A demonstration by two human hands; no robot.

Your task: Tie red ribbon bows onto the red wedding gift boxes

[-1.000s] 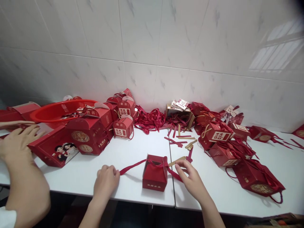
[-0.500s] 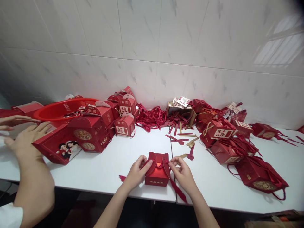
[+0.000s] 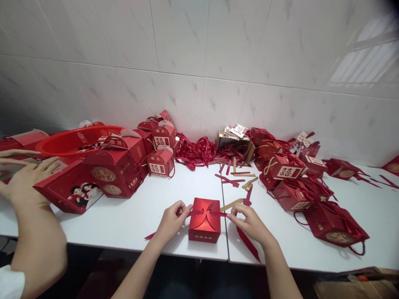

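Observation:
A small red gift box [image 3: 204,230] stands on the white table in front of me, its curved top flaps folded down and meeting in the middle. A dark red ribbon [image 3: 217,214] passes through holes in the flaps and stretches out to both sides. My left hand [image 3: 172,220] is closed, pinching the ribbon just left of the box. To the right of the box, my right hand [image 3: 249,220] pinches the other length of ribbon. Loose ribbon tails hang below each hand, the right one reaching the table's front edge.
Left, a co-worker's arm [image 3: 34,224] reaches past stacked red boxes [image 3: 107,174] and a red plastic basin [image 3: 46,143]. Tangled ribbons [image 3: 199,151] lie by the wall, beside an open carton [image 3: 249,151] of strips and cards. Several tied boxes [image 3: 335,224] stand at right.
The box's flaps have come down flat and closed. Both my hands have moved outward from the box, drawing the ribbon straight to either side. The view has shifted slightly.

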